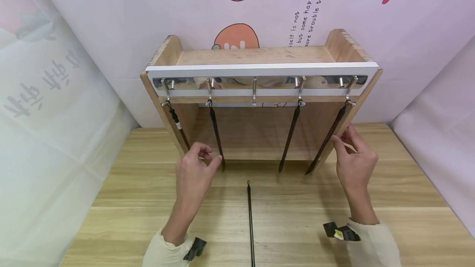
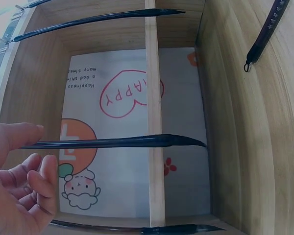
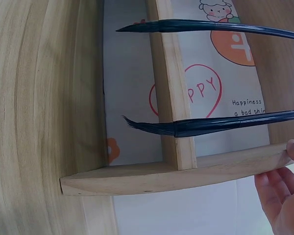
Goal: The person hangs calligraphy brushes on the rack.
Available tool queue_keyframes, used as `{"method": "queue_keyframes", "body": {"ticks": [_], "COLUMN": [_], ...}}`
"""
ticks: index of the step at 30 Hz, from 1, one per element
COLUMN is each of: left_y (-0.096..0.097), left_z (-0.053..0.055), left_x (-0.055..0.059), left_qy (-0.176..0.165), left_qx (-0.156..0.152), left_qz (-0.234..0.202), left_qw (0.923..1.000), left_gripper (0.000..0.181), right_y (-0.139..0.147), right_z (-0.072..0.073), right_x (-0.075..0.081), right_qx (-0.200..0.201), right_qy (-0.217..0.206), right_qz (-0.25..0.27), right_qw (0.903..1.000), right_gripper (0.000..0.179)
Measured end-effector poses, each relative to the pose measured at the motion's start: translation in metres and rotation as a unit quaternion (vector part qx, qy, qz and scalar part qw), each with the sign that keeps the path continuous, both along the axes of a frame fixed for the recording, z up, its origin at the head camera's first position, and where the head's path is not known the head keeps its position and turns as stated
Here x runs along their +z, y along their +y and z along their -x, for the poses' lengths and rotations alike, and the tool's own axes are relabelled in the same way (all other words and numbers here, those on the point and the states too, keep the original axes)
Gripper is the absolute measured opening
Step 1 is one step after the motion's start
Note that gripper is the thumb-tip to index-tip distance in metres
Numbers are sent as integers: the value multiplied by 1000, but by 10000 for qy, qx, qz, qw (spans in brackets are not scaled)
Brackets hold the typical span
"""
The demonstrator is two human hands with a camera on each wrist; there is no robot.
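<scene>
A wooden rack [image 1: 259, 55] carries a hook rail with several dark ink brushes hanging tips down. My left hand [image 1: 194, 172] is in front of the rack's left half, its fingers loosely curled. In the left wrist view its thumb overlaps the handle of a hanging brush [image 2: 112, 143], with a gap between thumb and fingers. On the right, my right hand [image 3: 284, 196] pinches the edge of the rack's side panel [image 3: 225, 172], thumb on one face and fingers on the other. The rightmost brush [image 1: 328, 139] hangs just beside that hand. Another brush [image 1: 250, 221] lies on the table between my forearms.
The middle hook [image 1: 254, 92] has no brush on it. The wood-grain table [image 1: 122, 201] extends around the rack. Printed white cloth [image 1: 334, 15] stands behind and at both sides. A crossbar [image 2: 154, 112] runs across the rack's frame behind the brush tips.
</scene>
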State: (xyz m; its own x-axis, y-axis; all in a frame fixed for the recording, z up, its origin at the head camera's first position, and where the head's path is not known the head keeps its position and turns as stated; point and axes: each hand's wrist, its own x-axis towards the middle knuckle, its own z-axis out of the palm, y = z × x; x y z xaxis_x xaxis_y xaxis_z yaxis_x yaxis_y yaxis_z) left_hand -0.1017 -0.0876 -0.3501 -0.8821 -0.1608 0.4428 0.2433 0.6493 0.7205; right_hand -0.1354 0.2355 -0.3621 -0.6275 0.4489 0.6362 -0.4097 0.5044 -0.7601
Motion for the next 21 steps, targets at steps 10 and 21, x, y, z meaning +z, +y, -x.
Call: {"method": "queue_keyframes", "body": {"ticks": [10,21], "left_y": [-4,-16], "left_z": [-6,-10], "left_x": [-5,-14], "left_qy": [-456,-1488], "left_qx": [-81,-389], "left_qz": [29,-406], "left_qw": [9989,9873], "left_gripper": [35,43], "right_y": [3,7], "right_z": [3,7], "right_x": [-6,-11], "right_qx": [-4,-124], "right_qy": [27,-100], "right_qz": [-21,-98], "right_qw": [10000,9998], "right_gripper": [39,39]}}
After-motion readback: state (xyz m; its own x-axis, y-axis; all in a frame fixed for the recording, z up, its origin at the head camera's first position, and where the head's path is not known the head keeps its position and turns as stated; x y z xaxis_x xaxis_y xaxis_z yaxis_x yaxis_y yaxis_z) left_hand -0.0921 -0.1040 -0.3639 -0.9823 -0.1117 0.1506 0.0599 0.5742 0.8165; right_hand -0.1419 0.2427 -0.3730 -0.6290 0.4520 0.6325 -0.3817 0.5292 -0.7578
